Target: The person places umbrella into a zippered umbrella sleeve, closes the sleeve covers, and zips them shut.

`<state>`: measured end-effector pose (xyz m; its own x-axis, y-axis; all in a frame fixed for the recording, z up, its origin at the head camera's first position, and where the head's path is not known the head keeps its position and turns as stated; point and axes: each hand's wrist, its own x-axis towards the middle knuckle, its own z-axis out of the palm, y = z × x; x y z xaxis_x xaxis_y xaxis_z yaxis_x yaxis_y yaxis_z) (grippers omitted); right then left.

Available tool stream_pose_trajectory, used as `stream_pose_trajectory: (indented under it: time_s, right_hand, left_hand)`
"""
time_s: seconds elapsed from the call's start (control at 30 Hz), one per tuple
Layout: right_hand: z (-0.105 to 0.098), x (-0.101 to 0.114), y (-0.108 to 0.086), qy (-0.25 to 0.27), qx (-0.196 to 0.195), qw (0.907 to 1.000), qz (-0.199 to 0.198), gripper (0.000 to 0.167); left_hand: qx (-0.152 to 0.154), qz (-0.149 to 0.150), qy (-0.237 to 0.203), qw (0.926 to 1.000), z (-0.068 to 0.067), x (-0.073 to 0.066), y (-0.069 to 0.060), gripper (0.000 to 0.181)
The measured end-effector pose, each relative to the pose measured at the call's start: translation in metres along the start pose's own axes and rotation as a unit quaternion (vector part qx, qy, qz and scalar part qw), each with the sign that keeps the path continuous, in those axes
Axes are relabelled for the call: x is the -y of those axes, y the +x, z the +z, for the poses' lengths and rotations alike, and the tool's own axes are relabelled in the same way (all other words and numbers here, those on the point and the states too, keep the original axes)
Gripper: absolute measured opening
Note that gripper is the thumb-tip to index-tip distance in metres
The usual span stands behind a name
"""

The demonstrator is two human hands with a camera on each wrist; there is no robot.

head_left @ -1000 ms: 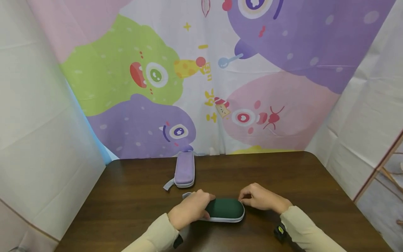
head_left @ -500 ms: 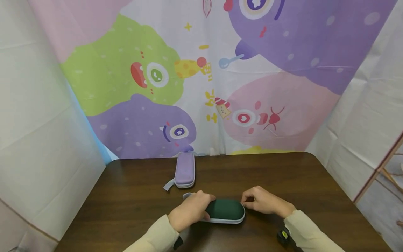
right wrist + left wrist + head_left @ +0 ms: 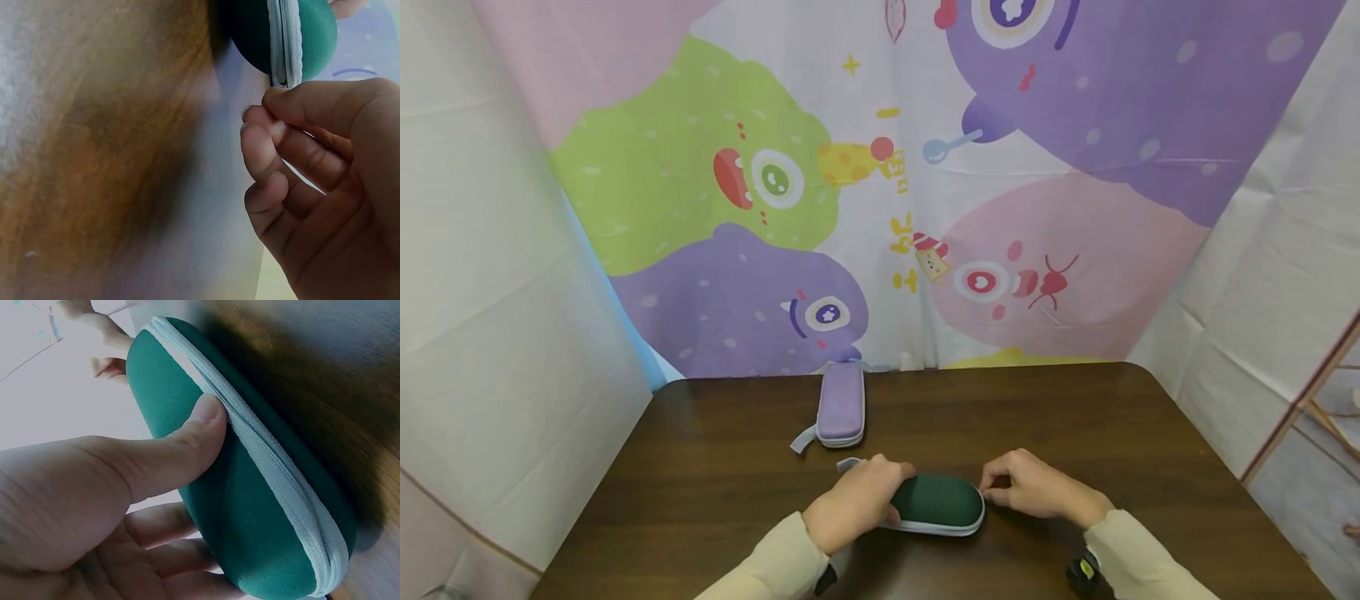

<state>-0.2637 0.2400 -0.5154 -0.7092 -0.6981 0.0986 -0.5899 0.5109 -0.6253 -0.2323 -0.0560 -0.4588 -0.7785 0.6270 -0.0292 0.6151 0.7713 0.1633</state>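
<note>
A dark green oval case (image 3: pixel 937 500) with a pale zipper band lies near the table's front. My left hand (image 3: pixel 859 502) grips its left part, and in the left wrist view the thumb of this hand (image 3: pixel 112 481) presses the green case (image 3: pixel 250 525) beside the zipper. At the rounded right end, my right hand (image 3: pixel 1037 486) holds thumb and forefinger together. In the right wrist view these fingertips of the hand (image 3: pixel 325 162) pinch at the end of the zipper (image 3: pixel 286 44); whatever small piece is between them is hidden. The zipper looks closed where it shows.
A lilac case (image 3: pixel 841 402) with a grey strap lies farther back on the brown table (image 3: pixel 715 467), left of centre. Behind the table hangs a curtain (image 3: pixel 895 317) with cartoon monsters. White cloth walls (image 3: pixel 497 275) stand at both sides.
My right hand has shifted slightly to the right and toward the table's front, its fingertips still at the case's end. The left hand and the green case have barely moved.
</note>
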Motion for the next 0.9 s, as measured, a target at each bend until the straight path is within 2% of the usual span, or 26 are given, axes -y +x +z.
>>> stream_pose_trajectory:
  time_s: [0.13,0.3,0.57,0.9]
  right_hand:
    - [0.001,0.002,-0.002,0.008,0.004,0.9999,0.005,0.017]
    - [0.002,0.003,-0.005,0.018,0.003,0.9998,0.007,0.017]
    - [0.005,0.006,-0.010,0.030,-0.003,0.9995,0.005,0.018]
    - [0.007,0.012,-0.019,0.058,0.004,0.9983,0.010,0.010]
  left_hand:
    - [0.003,0.003,0.014,0.9999,0.000,0.000,0.000,0.054]
    - [0.004,0.012,0.052,0.9986,0.001,0.001,0.001,0.054]
    - [0.021,0.010,0.051,0.9984,0.004,0.001,0.001,0.058]
    - [-0.001,0.022,0.057,0.9981,0.004,0.002,0.000,0.055]
